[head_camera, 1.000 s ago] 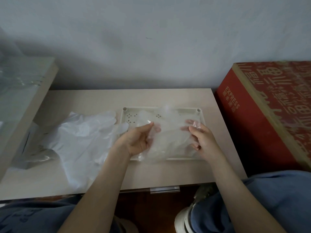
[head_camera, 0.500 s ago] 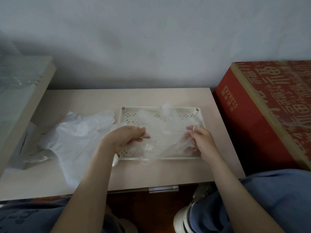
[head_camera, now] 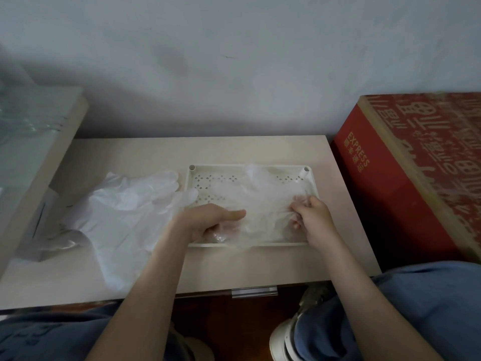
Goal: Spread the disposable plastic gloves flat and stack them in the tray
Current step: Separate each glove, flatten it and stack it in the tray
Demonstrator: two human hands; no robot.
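Bare tabletop [head_camera: 234, 152] lies open between the wall [head_camera: 234, 74] and the tray [head_camera: 221, 167], and along the near edge. The red box [head_camera: 390, 194] walls off the right side, a raised board [head_camera: 49, 162] the left, with the glove pile [head_camera: 125, 217] covering the tabletop just left of the tray

At the centre of the frame a clear plastic glove [head_camera: 265, 201] lies across the perforated white tray [head_camera: 221, 167] on the beige surface [head_camera: 234, 264]. The left hand [head_camera: 208, 220] grips its lower-left part. The right hand [head_camera: 312, 217] pinches its bunched right edge. A pile of gloves [head_camera: 125, 212] lies left of the tray, and a red box [head_camera: 416, 165] stands at the right edge.
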